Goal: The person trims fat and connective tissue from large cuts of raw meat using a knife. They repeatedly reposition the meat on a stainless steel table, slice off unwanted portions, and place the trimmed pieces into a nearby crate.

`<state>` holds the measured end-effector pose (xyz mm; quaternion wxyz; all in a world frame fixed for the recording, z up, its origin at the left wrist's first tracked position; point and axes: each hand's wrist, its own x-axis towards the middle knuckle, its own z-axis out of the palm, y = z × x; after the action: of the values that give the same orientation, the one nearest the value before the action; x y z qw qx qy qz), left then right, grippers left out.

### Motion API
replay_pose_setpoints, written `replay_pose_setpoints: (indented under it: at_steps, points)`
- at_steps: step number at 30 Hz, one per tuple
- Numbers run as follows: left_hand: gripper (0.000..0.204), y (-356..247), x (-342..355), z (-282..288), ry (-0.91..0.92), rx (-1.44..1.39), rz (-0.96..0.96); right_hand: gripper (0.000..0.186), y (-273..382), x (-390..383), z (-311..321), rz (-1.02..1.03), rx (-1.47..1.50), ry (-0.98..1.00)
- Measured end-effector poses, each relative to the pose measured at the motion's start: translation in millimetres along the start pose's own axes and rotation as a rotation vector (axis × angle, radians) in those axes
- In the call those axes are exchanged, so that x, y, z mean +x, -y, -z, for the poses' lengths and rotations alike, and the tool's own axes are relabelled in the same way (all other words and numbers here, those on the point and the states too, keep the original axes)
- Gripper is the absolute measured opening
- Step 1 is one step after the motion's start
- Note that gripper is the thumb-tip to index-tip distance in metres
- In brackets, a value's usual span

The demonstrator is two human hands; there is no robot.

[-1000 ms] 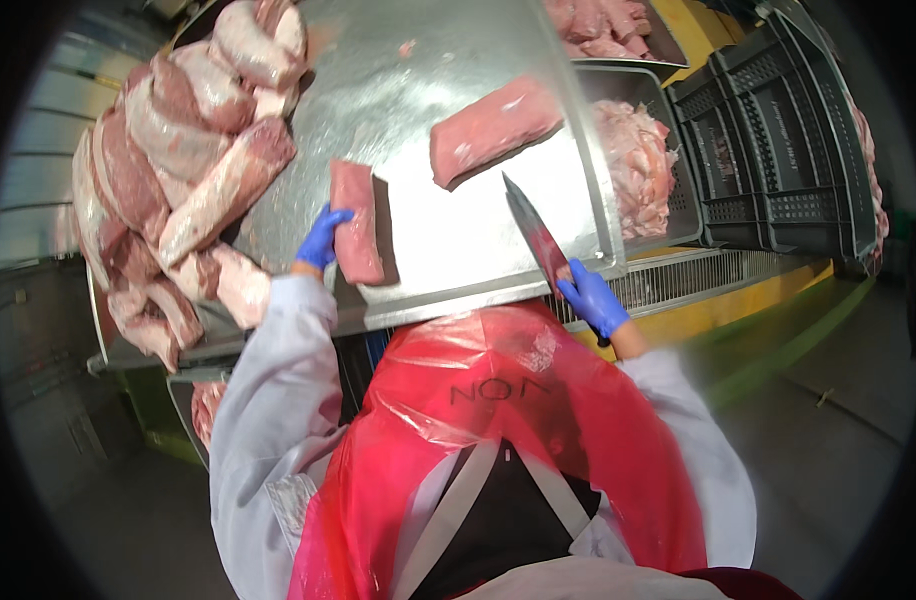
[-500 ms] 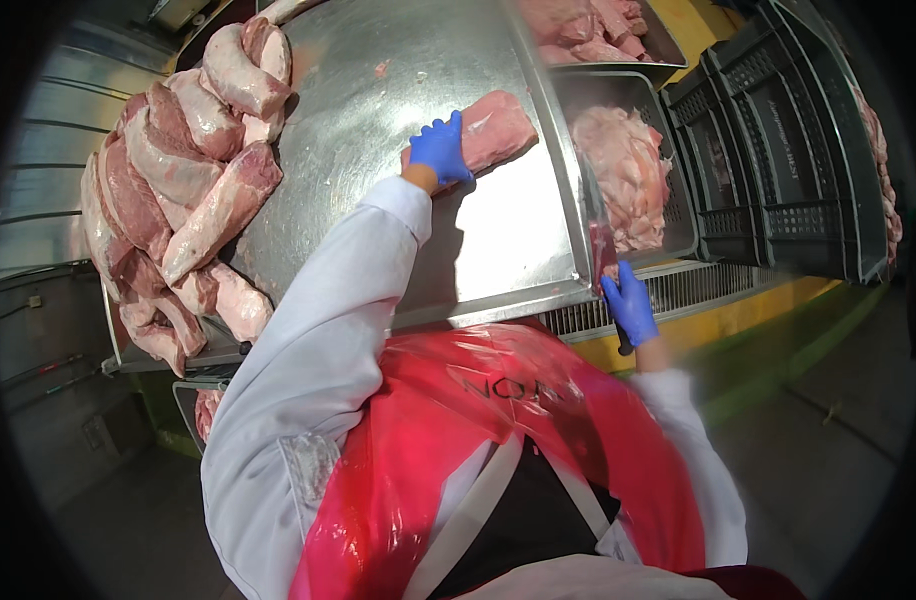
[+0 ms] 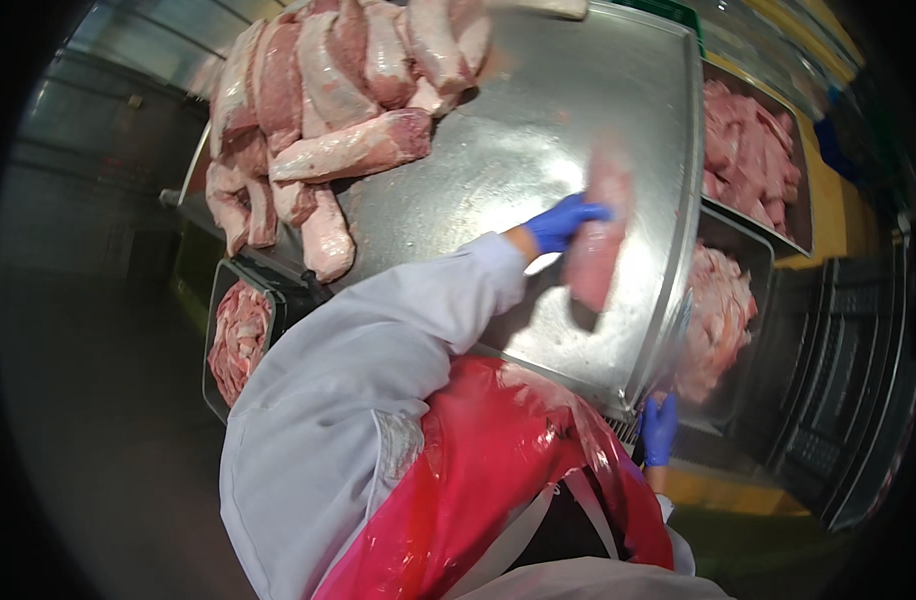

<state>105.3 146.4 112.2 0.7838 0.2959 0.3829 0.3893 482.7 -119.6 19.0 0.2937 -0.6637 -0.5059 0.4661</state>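
Note:
My left hand [image 3: 565, 222], in a blue glove, grips a long pink piece of trimmed meat [image 3: 596, 262] over the steel table [image 3: 498, 150]. The piece points away from me and is smeared by motion; its near end casts a shadow on the metal. Beyond the table's right near corner, my right hand [image 3: 660, 432], also blue-gloved, is closed on a knife [image 3: 678, 335]. Its blade is blurred beside the raised table edge, and the handle is hidden by the fingers.
Several large untrimmed cuts of meat [image 3: 328, 90] are heaped at the table's left. A bin of pale trimmings [image 3: 718, 320] and a tray of pink pieces [image 3: 753, 150] stand at the right, dark crates [image 3: 828, 380] beyond. Another bin of scraps [image 3: 243, 340] sits at the near left.
The view has turned, shifting the table and heap rightward in the picture. The meat in my left hand has swung from a slant to nearly straight away from me. My right hand still holds the knife.

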Motion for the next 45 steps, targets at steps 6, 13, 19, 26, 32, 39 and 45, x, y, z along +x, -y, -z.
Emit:
replay_pose_setpoints:
  at_steps: [6,13,19,26,32,39,45]
  points:
    - [0.077,-171.3,93.6,-1.9,-0.117,0.498,-0.409,0.006,57.4,78.0,-39.2,0.094,0.052,0.100]
    - [0.142,-235.9,101.9,308.0,-1.655,1.191,0.090,0.003,93.8,49.7,-69.1,-0.177,0.081,-0.054]
    - [0.119,-263.0,169.4,343.4,-1.850,0.993,0.199,0.001,107.3,-2.6,-88.7,-0.448,0.141,-0.120]
    - [0.084,-232.0,178.7,486.3,-1.026,0.157,-0.263,0.004,110.4,-9.0,-115.1,-0.408,0.316,-0.133]
    - [0.073,-179.3,181.1,457.1,-1.140,0.216,-0.296,0.005,111.8,-1.4,-105.4,-0.364,0.249,-0.089]
    - [0.069,-95.6,103.1,373.7,-1.022,0.195,-0.265,0.007,100.1,4.1,-95.2,-0.293,0.185,-0.040]
    - [0.061,-20.1,-65.6,291.8,-0.636,0.247,0.121,0.004,79.8,-7.5,-92.3,-0.248,0.210,-0.063]
